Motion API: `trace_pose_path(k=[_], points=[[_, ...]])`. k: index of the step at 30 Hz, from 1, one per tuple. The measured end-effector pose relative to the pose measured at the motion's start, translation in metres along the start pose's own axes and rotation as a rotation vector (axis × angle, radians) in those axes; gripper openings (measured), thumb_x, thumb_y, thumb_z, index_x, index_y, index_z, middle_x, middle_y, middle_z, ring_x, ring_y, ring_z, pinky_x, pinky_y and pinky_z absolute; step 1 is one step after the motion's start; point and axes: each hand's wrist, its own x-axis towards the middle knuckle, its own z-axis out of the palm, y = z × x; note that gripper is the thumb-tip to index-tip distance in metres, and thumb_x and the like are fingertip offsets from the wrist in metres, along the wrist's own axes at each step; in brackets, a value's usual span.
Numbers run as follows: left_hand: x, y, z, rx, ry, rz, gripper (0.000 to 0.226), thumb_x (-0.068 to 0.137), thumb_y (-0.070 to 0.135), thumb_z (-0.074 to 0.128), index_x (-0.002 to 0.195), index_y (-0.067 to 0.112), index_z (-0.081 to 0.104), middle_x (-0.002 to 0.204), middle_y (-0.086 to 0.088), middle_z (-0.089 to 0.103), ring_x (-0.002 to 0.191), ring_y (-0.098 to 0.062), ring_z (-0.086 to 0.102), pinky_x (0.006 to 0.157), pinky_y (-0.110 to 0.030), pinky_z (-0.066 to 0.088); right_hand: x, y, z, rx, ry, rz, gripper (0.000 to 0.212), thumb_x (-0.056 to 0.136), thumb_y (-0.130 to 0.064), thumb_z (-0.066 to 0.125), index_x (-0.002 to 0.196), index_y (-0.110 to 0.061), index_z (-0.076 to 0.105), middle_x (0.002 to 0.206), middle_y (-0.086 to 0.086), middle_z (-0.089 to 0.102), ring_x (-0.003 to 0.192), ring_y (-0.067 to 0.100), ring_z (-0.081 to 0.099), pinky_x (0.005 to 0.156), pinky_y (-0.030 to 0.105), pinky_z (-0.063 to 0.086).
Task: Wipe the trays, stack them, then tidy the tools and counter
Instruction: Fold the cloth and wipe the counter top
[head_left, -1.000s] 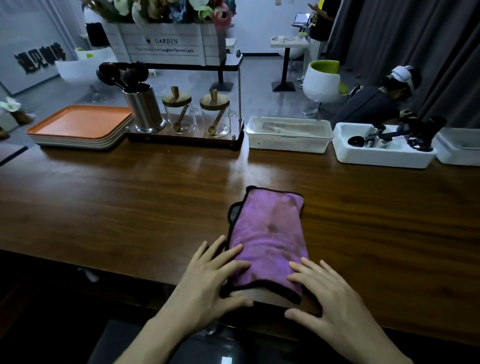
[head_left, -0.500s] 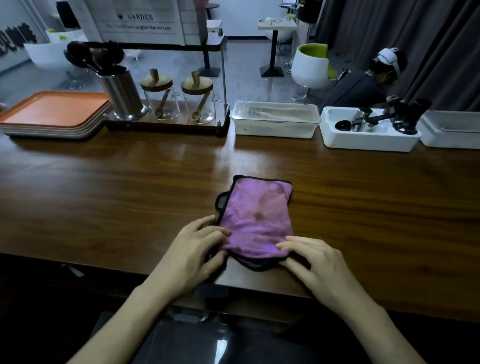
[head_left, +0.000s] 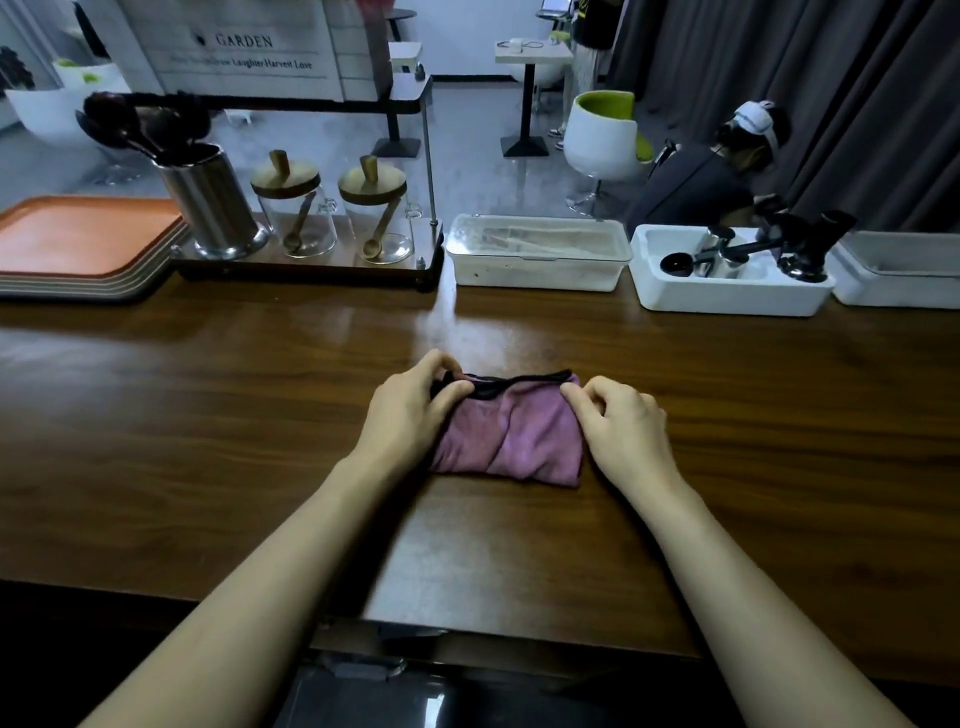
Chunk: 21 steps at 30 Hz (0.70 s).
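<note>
A purple cloth (head_left: 511, 434) with black trim lies folded in half on the wooden counter (head_left: 208, 415), its trimmed edges at the far side. My left hand (head_left: 410, 410) pinches the cloth's far left corner. My right hand (head_left: 618, 426) pinches its far right corner. A stack of orange trays (head_left: 78, 239) sits at the far left of the counter. A steel cup (head_left: 208, 202) full of dark utensils stands beside the trays.
Two lidded glass jars (head_left: 337, 213) with wooden spoons stand on a small rack. A lidded white box (head_left: 537, 252), a white tub (head_left: 727, 283) of coffee tools and another white bin (head_left: 898, 270) line the far edge. A person (head_left: 711, 176) sits beyond the counter.
Both hands lifted the cloth's near edge and folded it away from me onto the far edge, so the cloth now lies half as long. The camera has tilted down.
</note>
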Motion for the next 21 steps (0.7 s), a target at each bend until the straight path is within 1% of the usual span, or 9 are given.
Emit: trace_pose_path(k=[2, 5, 8, 10, 12, 14, 17, 19, 21], points=[[0.005, -0.004, 0.005, 0.048, 0.0, -0.005, 0.027, 0.094, 0.046, 0.067, 0.114, 0.027, 0.064, 0.097, 0.002, 0.074, 0.095, -0.028, 0.068, 0.076, -0.036, 0.047, 0.004, 0.001, 0.007, -0.154, 0.004, -0.001, 0.038, 0.098, -0.053, 0.053, 0.073, -0.024, 0.059, 0.078, -0.002, 0.062, 0.085, 0.026, 0.058, 0.072, 0.036, 0.045], [0.007, -0.008, 0.002, 0.113, -0.025, 0.007, 0.041, 0.093, 0.051, 0.067, 0.127, 0.029, 0.061, 0.103, -0.001, 0.074, 0.099, -0.028, 0.066, 0.084, -0.041, 0.051, 0.005, -0.003, 0.005, -0.192, 0.027, 0.013, 0.029, 0.096, -0.045, 0.059, 0.079, -0.023, 0.053, 0.087, -0.004, 0.056, 0.09, 0.022, 0.052, 0.076, 0.036, 0.045], [-0.001, -0.004, -0.002, 0.183, 0.051, 0.146, 0.031, 0.095, 0.037, 0.065, 0.123, 0.024, 0.065, 0.109, -0.001, 0.068, 0.097, -0.028, 0.06, 0.084, -0.046, 0.051, -0.007, -0.011, 0.001, -0.123, 0.096, -0.142, 0.012, 0.095, -0.032, 0.062, 0.098, -0.023, 0.056, 0.1, -0.007, 0.053, 0.095, 0.016, 0.05, 0.076, 0.03, 0.042], [-0.011, 0.003, 0.002, 0.22, 0.05, 0.315, 0.021, 0.092, 0.022, 0.059, 0.11, 0.021, 0.07, 0.101, -0.002, 0.065, 0.088, -0.029, 0.058, 0.076, -0.045, 0.051, -0.015, -0.016, 0.004, -0.104, 0.015, -0.307, 0.018, 0.096, -0.03, 0.06, 0.112, -0.023, 0.064, 0.116, -0.006, 0.059, 0.111, 0.015, 0.052, 0.09, 0.031, 0.046], [-0.022, 0.011, 0.011, 0.228, -0.038, 0.412, 0.022, 0.089, 0.022, 0.055, 0.104, 0.021, 0.072, 0.097, 0.0, 0.066, 0.084, -0.027, 0.057, 0.071, -0.043, 0.051, -0.018, -0.014, 0.01, -0.128, -0.138, -0.364, 0.032, 0.099, -0.031, 0.057, 0.129, -0.024, 0.064, 0.14, -0.004, 0.056, 0.138, 0.018, 0.042, 0.114, 0.035, 0.036], [-0.027, 0.014, 0.018, 0.268, -0.079, 0.45, 0.031, 0.087, 0.027, 0.05, 0.106, 0.021, 0.075, 0.097, 0.001, 0.07, 0.084, -0.026, 0.058, 0.069, -0.039, 0.052, -0.019, -0.011, 0.013, -0.177, -0.263, -0.32, 0.045, 0.102, -0.036, 0.05, 0.146, -0.026, 0.05, 0.158, -0.004, 0.04, 0.151, 0.02, 0.024, 0.121, 0.036, 0.022], [-0.031, 0.015, 0.022, 0.347, -0.09, 0.48, 0.043, 0.085, 0.028, 0.046, 0.118, 0.02, 0.073, 0.104, 0.001, 0.074, 0.086, -0.027, 0.06, 0.071, -0.037, 0.052, -0.015, -0.009, 0.011, -0.242, -0.373, -0.246, 0.055, 0.104, -0.045, 0.038, 0.157, -0.035, 0.028, 0.168, -0.008, 0.013, 0.156, 0.021, 0.002, 0.124, 0.039, 0.012], [-0.035, 0.02, 0.025, 0.342, -0.106, 0.509, 0.049, 0.085, 0.026, 0.044, 0.124, 0.014, 0.071, 0.111, -0.002, 0.074, 0.083, -0.027, 0.06, 0.073, -0.037, 0.053, -0.013, -0.009, 0.011, -0.276, -0.429, -0.222, 0.058, 0.104, -0.049, 0.034, 0.159, -0.039, 0.02, 0.169, -0.009, 0.002, 0.155, 0.022, -0.006, 0.125, 0.041, 0.006], [-0.037, 0.025, 0.027, 0.342, -0.121, 0.487, 0.054, 0.085, 0.026, 0.041, 0.129, 0.01, 0.067, 0.116, -0.004, 0.073, 0.084, -0.028, 0.062, 0.074, -0.036, 0.054, -0.014, -0.01, 0.011, -0.303, -0.44, -0.222, 0.059, 0.104, -0.05, 0.031, 0.159, -0.04, 0.016, 0.169, -0.008, 0.0, 0.155, 0.022, -0.007, 0.125, 0.04, 0.002]])
